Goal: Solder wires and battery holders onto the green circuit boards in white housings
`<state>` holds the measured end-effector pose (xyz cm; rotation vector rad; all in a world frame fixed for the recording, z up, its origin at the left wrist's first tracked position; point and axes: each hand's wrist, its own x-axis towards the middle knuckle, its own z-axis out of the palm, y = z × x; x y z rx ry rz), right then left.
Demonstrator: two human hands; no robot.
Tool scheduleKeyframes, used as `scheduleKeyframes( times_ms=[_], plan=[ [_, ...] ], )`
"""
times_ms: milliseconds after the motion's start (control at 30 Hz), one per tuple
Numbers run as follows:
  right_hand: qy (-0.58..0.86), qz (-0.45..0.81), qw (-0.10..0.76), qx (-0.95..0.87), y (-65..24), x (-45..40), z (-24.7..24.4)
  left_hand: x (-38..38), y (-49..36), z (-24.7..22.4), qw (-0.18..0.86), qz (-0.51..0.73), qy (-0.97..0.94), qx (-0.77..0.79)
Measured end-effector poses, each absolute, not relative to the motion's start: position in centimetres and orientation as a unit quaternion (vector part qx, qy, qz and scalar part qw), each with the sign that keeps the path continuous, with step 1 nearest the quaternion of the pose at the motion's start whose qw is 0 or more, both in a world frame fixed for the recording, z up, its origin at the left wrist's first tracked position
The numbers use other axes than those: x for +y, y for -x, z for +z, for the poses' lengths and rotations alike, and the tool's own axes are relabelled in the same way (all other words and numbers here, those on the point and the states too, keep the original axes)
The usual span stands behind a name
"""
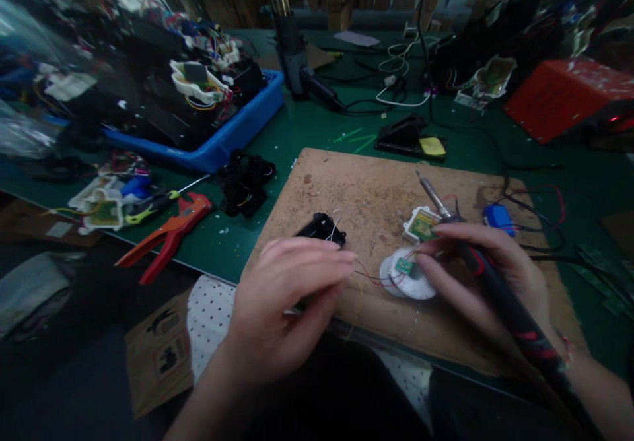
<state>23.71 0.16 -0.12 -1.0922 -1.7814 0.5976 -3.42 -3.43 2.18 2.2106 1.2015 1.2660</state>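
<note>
My right hand (488,276) is closed around a soldering iron (488,272), whose metal tip points up and left over the brown board. Its thumb and index finger are close together beside a small green circuit board (405,266), which lies on a white spool (419,288). Just behind sits a white housing with a green board inside (421,224). My left hand (297,296) is curled over the board's front left part, beside a black housing (321,228); a bit of green shows under its fingers, but what it holds is hidden. Thin red wires run between the hands.
A blue bin (212,150) heaped with parts stands at the left, with red cutters (171,233) and a screwdriver before it. Behind the brown board (347,183) are a heat gun (294,58) and an iron stand (403,134). A red box (564,101) is at right.
</note>
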Motion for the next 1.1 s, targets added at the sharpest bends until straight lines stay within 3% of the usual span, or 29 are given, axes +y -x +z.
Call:
scheduleKeyframes(
  times_ms=[133,267,400,633,833,1100],
  plan=[
    [0.447,0.257,0.466,-0.719,-23.8,0.1,-0.3,-4.0,4.7,2.2,0.027,0.321,-0.873,0.366],
    [0.438,0.25,0.471,-0.724,-23.8,0.1,-0.2,-4.6,4.1,2.2,-0.015,0.283,-0.906,0.315],
    [0.429,0.247,0.472,-0.73,-23.7,0.3,-0.1,-4.4,3.4,1.4,0.032,0.307,-0.895,0.32],
    [0.433,0.247,0.468,-0.729,-23.7,0.3,-0.2,-3.8,1.1,0.6,0.262,0.456,-0.765,0.372],
    [0.433,0.239,0.465,-0.734,-23.8,0.3,-0.1,-3.3,-0.4,1.2,0.271,0.507,-0.678,0.459],
    [0.439,0.239,0.463,-0.732,-23.7,0.1,0.0,-3.0,-1.8,1.9,0.216,0.479,-0.683,0.507]
  ],
)
